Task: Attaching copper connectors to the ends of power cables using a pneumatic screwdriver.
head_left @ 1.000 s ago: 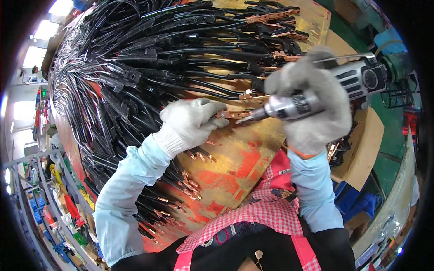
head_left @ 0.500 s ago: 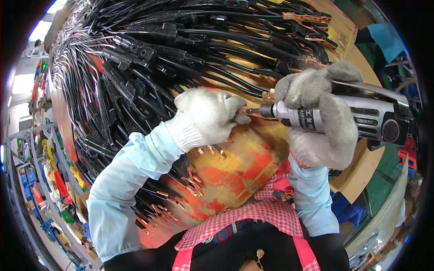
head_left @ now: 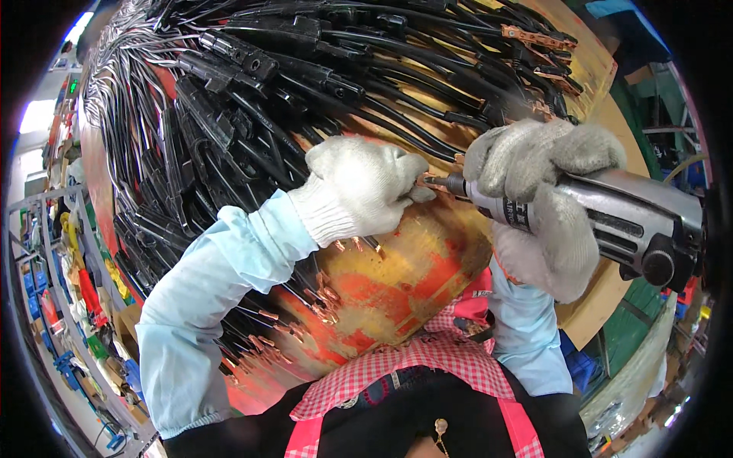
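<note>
Copper piece (head_left: 425, 179): left fingers (head_left: 413, 166) pinch it, right fingers (head_left: 510, 156) wrap the power tool (head_left: 649, 202); keep both lined up, steady.

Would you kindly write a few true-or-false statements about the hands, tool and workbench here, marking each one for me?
1. The right hand holds a silver power tool. True.
2. The tool's tip points toward the left hand. True.
3. Both hands are bare. False: both are gloved.
4. The cables just beyond the left hand are bright yellow. False: they are black.
5. The tabletop shows red and yellow patches. True.
6. The apron is plain green. False: it has a pink-and-white check.
</note>
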The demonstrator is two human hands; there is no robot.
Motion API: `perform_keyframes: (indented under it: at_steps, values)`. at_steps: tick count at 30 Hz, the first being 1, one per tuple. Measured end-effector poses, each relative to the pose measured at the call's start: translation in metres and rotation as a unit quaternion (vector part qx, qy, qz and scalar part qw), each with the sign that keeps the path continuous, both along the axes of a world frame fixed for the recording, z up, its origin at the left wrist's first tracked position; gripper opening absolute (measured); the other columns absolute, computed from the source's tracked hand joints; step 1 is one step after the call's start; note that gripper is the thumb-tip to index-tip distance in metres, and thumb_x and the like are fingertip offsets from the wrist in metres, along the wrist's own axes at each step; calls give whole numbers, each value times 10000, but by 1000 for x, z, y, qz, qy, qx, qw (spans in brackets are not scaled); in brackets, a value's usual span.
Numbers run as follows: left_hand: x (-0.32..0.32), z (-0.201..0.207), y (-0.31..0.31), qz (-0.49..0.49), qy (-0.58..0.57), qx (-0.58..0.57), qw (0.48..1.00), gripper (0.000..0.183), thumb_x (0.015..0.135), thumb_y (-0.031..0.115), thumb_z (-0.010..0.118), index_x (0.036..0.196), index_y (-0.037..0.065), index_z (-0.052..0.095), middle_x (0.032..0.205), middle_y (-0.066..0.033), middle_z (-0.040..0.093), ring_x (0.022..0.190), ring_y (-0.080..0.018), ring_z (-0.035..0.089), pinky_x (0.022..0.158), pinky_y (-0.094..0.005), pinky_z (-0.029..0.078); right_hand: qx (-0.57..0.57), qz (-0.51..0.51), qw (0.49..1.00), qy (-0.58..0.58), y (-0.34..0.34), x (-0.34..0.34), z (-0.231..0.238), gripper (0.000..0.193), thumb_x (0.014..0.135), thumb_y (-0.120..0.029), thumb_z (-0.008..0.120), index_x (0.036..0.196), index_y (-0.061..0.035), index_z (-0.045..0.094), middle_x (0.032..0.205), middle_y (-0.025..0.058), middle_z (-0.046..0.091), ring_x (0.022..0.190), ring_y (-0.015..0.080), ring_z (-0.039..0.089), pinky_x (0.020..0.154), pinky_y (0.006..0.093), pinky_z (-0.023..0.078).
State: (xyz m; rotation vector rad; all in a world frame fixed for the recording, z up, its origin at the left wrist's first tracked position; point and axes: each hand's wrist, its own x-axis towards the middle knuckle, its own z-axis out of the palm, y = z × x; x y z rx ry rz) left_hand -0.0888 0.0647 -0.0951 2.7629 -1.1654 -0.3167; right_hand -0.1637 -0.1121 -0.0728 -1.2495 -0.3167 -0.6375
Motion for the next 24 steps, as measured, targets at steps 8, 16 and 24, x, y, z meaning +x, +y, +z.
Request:
perform_keyframes:
  at_steps: [8, 16, 24]
  values:
    - [-2, 3, 1, -3, 18, -17, 1000, 225, 755, 358, 713, 884, 174, 698, 680, -70, 669, 635, -309, 680, 520, -456, 498, -4, 11, 1000, 14, 2, -1, 1, 278, 896, -164, 665, 1124, -7, 634, 828, 119, 645, 672, 205, 630, 585, 322, 507]
    - [-3, 4, 0, -1, 35, 6, 999, 244, 773, 365, 691, 898, 155, 702, 733, -87, 685, 693, -320, 694, 571, -458, 527, 29, 22, 999, 39, 4, 2, 4, 275, 884, -177, 686, 1102, -13, 646, 819, 107, 652, 654, 188, 638, 563, 296, 504]
    - [-3, 2, -6, 31, -6, -24, 999, 234, 807, 282, 720, 1014, 173, 730, 835, -80, 721, 765, -320, 697, 656, -423, 547, 199, 1, 958, 205, -41, -11, 0, 272, 873, -189, 706, 1079, -19, 657, 810, 95, 660, 637, 170, 647, 540, 270, 501]
